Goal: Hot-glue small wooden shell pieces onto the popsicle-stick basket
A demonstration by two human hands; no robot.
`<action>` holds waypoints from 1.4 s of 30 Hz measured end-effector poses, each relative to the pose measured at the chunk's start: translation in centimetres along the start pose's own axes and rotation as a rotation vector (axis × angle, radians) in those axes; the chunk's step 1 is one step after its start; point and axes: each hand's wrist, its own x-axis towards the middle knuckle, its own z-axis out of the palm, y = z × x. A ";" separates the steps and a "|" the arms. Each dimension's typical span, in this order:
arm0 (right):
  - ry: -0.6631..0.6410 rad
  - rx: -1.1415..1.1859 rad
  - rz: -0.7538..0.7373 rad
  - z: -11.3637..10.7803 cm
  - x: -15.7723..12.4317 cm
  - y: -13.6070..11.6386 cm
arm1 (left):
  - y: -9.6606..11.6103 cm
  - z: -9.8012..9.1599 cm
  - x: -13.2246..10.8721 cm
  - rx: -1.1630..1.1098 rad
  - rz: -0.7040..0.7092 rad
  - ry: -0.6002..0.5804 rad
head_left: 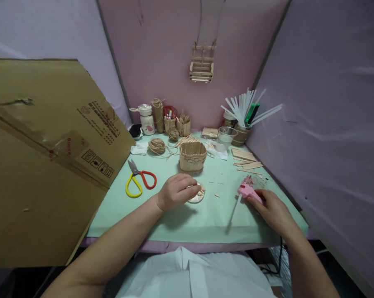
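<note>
My left hand (178,191) hovers at the small white dish (195,200), its fingers closed together at the tips. Whatever they may hold is hidden or too small to name. Small pale wooden pieces (201,192) lie in that dish. My right hand (274,210) is wrapped round the handle of a pink hot glue gun (247,191), with a translucent glue stick (236,211) poking out of its back end. Just behind the dish stands an oval basket (192,158) of wooden sticks with a braided rim. Scissors (140,179) with yellow and red handles lie open left of my left hand.
A large cardboard sheet (50,165) leans along the left side. At the back are twine (157,145), a bottle (147,121), a clear cup (226,135) and a holder of white glue sticks (243,106). Craft sticks (245,159) lie right. A wooden swing (202,64) hangs behind.
</note>
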 end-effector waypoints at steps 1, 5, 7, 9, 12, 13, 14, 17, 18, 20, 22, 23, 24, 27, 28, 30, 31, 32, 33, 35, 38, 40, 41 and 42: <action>-0.014 0.073 0.028 -0.6 -0.2 -0.5 | 0.0 0.1 0.0 -0.007 0.006 -0.005; -0.089 0.397 0.123 -2.7 -1.4 -2.4 | 0.0 0.2 0.0 -0.012 0.041 -0.010; -0.107 0.488 0.133 -3.6 -2.1 -3.2 | 0.1 0.2 0.0 -0.010 0.064 -0.008; -0.110 0.536 0.118 -4.2 -2.8 -3.9 | 0.3 0.2 0.1 -0.011 0.080 -0.008; -0.142 0.560 0.115 -4.8 -3.8 -5.0 | 0.5 0.2 0.3 -0.015 0.094 -0.014; -0.151 0.564 0.117 -5.0 -4.1 -5.4 | 0.5 0.2 0.3 -0.016 0.099 -0.014; -0.157 0.568 0.117 -5.1 -4.3 -5.7 | 0.6 0.1 0.4 -0.015 0.104 -0.015; -0.146 0.561 0.093 -5.3 -4.7 -6.6 | 0.6 0.1 0.4 -0.018 0.118 -0.024; -0.153 0.549 0.077 -5.3 -4.7 -6.7 | 0.6 0.1 0.4 -0.020 0.122 -0.031; -0.186 0.515 0.052 -5.3 -4.8 -7.0 | 0.6 0.1 0.5 -0.020 0.130 -0.045; -0.223 0.491 0.051 -5.3 -4.7 -7.2 | 0.7 0.1 0.5 -0.018 0.137 -0.052; -0.230 0.485 0.058 -5.3 -4.7 -7.3 | 0.7 0.1 0.5 -0.019 0.140 -0.051; -0.235 0.479 0.063 -5.4 -4.7 -7.4 | 0.7 0.1 0.6 -0.022 0.145 -0.048; -0.223 0.463 0.047 -5.4 -4.6 -7.5 | 0.8 0.2 0.6 -0.038 0.155 -0.034; -0.221 0.456 0.040 -5.4 -4.6 -7.5 | 0.8 0.2 0.6 -0.046 0.156 -0.033; -0.209 0.449 0.033 -5.4 -4.6 -7.5 | 0.8 0.3 0.5 -0.060 0.151 -0.036; -0.200 0.450 0.033 -5.4 -4.7 -7.4 | 0.8 0.3 0.4 -0.067 0.148 -0.040; -0.189 0.452 0.036 -5.3 -4.7 -7.4 | 0.8 0.3 0.3 -0.075 0.145 -0.044; -0.177 0.457 0.040 -5.2 -4.7 -7.3 | 0.8 0.4 0.2 -0.080 0.143 -0.047; -0.162 0.469 0.046 -5.2 -4.8 -7.2 | 0.8 0.4 0.1 -0.087 0.144 -0.048; -0.163 0.480 0.042 -5.1 -4.7 -7.1 | 0.8 0.5 0.1 -0.091 0.152 -0.048; -0.167 0.465 0.038 -5.1 -4.6 -6.9 | 0.8 0.5 0.1 -0.090 0.159 -0.044; -0.165 0.451 0.040 -5.1 -4.6 -6.9 | 0.8 0.5 0.1 -0.089 0.162 -0.039; -0.161 0.435 0.041 -5.1 -4.6 -6.8 | 0.8 0.5 0.1 -0.090 0.163 -0.033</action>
